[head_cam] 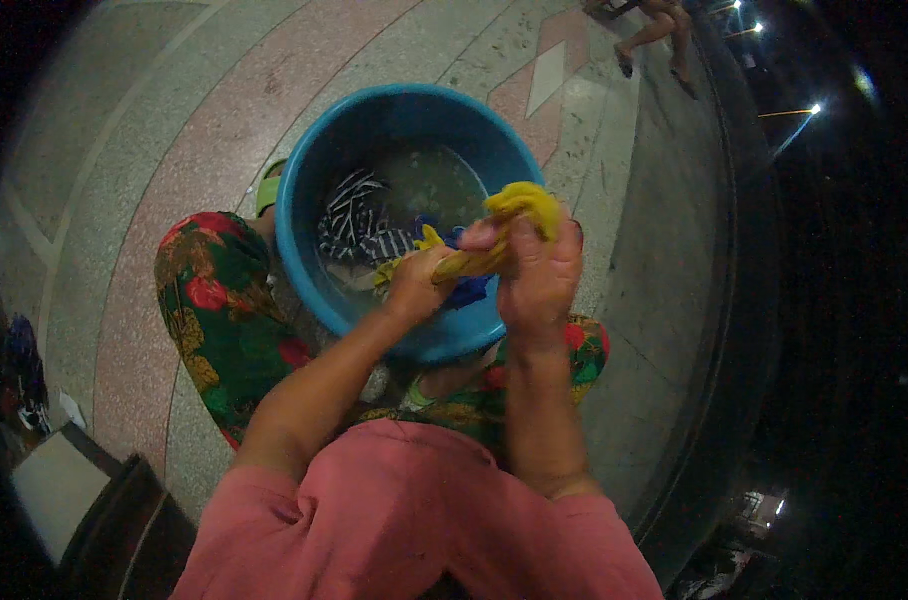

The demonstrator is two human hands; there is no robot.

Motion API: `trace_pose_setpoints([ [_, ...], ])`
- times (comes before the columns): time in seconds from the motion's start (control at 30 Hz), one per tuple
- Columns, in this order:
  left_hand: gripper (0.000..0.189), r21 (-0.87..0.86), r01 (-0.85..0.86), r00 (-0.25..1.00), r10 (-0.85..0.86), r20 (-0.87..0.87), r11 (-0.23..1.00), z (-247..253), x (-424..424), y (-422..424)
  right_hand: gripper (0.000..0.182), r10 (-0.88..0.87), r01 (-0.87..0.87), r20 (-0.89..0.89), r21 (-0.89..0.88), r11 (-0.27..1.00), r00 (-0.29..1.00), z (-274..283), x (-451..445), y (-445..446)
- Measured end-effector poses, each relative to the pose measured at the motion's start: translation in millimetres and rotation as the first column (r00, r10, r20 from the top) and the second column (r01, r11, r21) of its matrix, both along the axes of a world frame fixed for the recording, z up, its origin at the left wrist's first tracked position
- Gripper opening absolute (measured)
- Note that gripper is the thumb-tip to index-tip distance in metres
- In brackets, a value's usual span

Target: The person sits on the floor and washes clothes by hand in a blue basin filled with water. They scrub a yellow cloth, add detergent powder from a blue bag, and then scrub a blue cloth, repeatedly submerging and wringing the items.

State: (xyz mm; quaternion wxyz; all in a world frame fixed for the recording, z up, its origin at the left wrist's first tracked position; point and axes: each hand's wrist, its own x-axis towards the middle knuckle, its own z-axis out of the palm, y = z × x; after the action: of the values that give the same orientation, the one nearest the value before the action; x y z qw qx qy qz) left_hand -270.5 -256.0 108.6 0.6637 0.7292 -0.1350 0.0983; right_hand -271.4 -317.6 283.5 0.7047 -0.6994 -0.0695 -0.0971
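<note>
A twisted yellow cloth point(472, 262) stretches between my two hands over a blue plastic tub point(416, 91). My left hand point(420, 283) is closed around its lower part, and a yellow end hangs out past the fist. My right hand point(540, 262), slightly blurred, grips the upper part, where a yellow bunch sticks up beyond the fingers. Murky water point(431, 176) lies in the tub. Black-and-white striped fabric point(356, 214) rests in it at the left, and blue fabric point(465, 291) shows partly behind my hands.
The tub stands on a patterned terrazzo floor point(221, 150) between my knees. A green slipper point(268, 191) is at the tub's left side. Furniture with a pale top point(71, 476) stands at lower left. Another person's legs point(656, 41) appear at top right, near the floor's edge beside darkness.
</note>
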Motion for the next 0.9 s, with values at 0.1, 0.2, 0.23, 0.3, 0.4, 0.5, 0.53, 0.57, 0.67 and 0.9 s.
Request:
trace_pose_setpoints([
  [0.1, 0.028, 0.178, -0.127, 0.989, 0.11, 0.102, 0.976, -16.0, -6.6, 2.9, 0.016, 0.023, -0.02, -0.014, 0.221, 0.975, 1.0, 30.7, 1.8, -3.9],
  [0.2, 0.033, 0.291, -0.096, 0.995, 0.084, 0.051, 0.952, -33.8, -8.8, 2.9, 0.022, 0.03, -0.038, 0.033, 0.261, 0.965, 0.999, 59.2, -2.8, -3.1],
  [0.23, 0.035, 0.283, -0.096, 0.995, 0.081, 0.066, 0.954, -41.5, -8.8, 2.6, 0.023, 0.047, -0.058, 0.048, 0.276, 0.959, 0.998, 62.0, -4.1, -3.7],
  [0.3, 0.037, 0.265, -0.073, 0.997, 0.076, -0.001, 0.961, -56.8, -10.0, -1.9, 0.025, 0.089, -0.12, 0.119, 0.287, 0.95, 0.989, 71.9, -4.5, -12.7],
  [0.4, 0.034, 0.285, -0.032, 0.987, 0.076, -0.144, 0.958, -82.4, -22.3, 0.0, 0.025, 0.16, -0.229, 0.229, 0.317, 0.92, 0.96, 92.6, -8.7, -24.8],
  [0.5, 0.032, 0.272, -0.064, 0.99, 0.095, -0.101, 0.96, -123.6, -24.4, 5.4, 0.026, 0.226, -0.323, 0.28, 0.373, 0.87, 0.933, 103.4, -8.4, -26.6],
  [0.53, 0.033, 0.205, -0.068, 0.989, 0.093, -0.115, 0.976, -136.8, -26.5, 6.8, 0.027, 0.24, -0.349, 0.31, 0.371, 0.86, 0.92, 107.6, -9.6, -31.6],
  [0.57, 0.035, 0.137, -0.071, 0.988, 0.089, -0.13, 0.988, -149.3, -28.1, 5.9, 0.027, 0.253, -0.376, 0.34, 0.369, 0.85, 0.906, 110.2, -9.9, -34.1],
  [0.67, 0.033, -0.044, 0.116, 0.94, -0.125, -0.319, 0.992, -151.2, -20.0, -2.9, 0.027, 0.222, -0.317, 0.279, 0.361, 0.877, 0.934, 107.2, -10.9, -33.1],
  [0.9, 0.051, -0.839, -0.446, 0.401, -0.769, -0.498, 0.311, -56.4, -8.6, 6.0, 0.024, -0.186, 0.14, 0.098, 0.355, 0.924, 0.978, 41.1, -6.5, -38.4],
])
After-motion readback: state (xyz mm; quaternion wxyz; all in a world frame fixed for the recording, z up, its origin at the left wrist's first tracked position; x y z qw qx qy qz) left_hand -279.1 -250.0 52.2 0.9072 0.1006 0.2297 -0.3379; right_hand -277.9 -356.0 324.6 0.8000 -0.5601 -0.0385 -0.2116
